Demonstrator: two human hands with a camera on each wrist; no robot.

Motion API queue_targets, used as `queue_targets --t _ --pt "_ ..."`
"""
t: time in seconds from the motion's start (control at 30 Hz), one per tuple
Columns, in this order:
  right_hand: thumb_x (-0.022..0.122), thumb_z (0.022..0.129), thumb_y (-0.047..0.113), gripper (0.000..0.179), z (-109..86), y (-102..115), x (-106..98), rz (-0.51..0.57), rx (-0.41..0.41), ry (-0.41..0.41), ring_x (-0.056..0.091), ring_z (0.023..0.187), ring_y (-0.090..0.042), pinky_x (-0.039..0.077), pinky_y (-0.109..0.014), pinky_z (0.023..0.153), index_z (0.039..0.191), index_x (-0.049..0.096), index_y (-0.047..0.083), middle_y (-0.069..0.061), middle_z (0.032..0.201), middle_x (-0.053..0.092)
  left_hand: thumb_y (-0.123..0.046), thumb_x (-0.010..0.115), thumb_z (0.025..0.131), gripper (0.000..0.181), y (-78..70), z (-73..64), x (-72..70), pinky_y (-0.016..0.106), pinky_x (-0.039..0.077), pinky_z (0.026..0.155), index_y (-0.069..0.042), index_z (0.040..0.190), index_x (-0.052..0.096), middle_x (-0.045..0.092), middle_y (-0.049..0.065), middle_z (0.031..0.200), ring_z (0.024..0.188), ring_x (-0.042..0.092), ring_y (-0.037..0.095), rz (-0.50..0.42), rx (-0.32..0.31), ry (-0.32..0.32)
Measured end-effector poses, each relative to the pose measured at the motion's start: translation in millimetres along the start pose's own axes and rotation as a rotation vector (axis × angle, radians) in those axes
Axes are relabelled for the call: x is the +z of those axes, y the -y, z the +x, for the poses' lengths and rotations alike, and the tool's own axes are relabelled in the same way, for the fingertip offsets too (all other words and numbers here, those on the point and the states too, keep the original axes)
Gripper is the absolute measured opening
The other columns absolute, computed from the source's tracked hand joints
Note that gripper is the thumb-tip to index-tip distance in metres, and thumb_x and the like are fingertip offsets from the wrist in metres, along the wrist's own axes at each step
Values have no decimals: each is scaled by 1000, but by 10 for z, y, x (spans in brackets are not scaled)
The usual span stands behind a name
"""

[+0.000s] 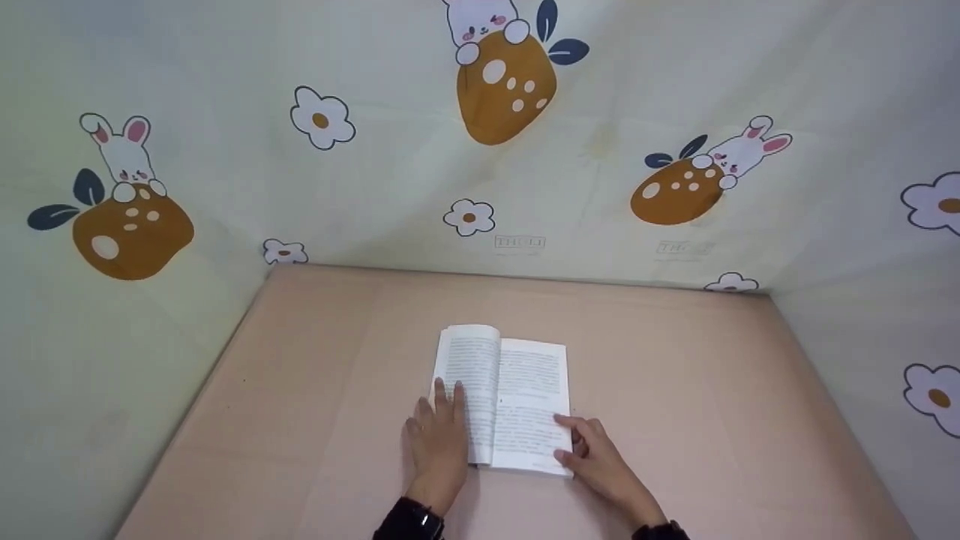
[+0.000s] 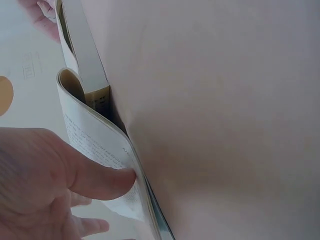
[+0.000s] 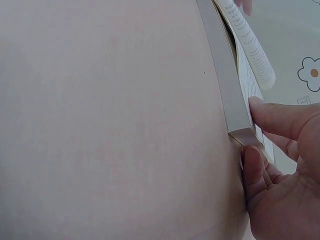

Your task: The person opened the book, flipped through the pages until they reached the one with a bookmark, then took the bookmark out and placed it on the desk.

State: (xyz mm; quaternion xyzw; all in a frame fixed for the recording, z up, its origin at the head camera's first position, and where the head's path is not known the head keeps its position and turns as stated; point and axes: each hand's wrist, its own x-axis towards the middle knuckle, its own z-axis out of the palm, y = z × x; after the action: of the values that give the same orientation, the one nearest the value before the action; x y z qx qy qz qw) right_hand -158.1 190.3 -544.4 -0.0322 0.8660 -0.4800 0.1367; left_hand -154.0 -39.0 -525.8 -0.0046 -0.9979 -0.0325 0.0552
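An open book [image 1: 529, 390] with printed pages lies on the table, its left-hand leaves curving up from the spine. My left hand [image 1: 439, 446] rests on the left page with fingers spread and fairly straight. In the left wrist view its thumb lies on the lower part of that page [image 2: 95, 142]. My right hand [image 1: 600, 461] holds the book's lower right edge. Thumb and index finger rest on the right page in the head view. The right wrist view shows the thumb on top and another finger curled against the corner beside the thick page block [image 3: 220, 70].
A pinkish-tan tabletop [image 1: 315, 390] extends around the book. Pale cloth [image 1: 375, 195] printed with rabbits and flowers rises behind it and along both sides. Dark cuffs [image 1: 409, 520] cover both wrists.
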Motion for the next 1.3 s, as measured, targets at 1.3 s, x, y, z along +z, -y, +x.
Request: queue_targets --t 1.3 --pt "68 81 21 61 -28 -2 -39 44 -32 46 41 81 -16 36 -18 64 135 44 6 -11 103 40 -47 63 82 76 -311 -104 14 43 53 82 7 131 45 43 26 136 118 48 34 -86 199 58"
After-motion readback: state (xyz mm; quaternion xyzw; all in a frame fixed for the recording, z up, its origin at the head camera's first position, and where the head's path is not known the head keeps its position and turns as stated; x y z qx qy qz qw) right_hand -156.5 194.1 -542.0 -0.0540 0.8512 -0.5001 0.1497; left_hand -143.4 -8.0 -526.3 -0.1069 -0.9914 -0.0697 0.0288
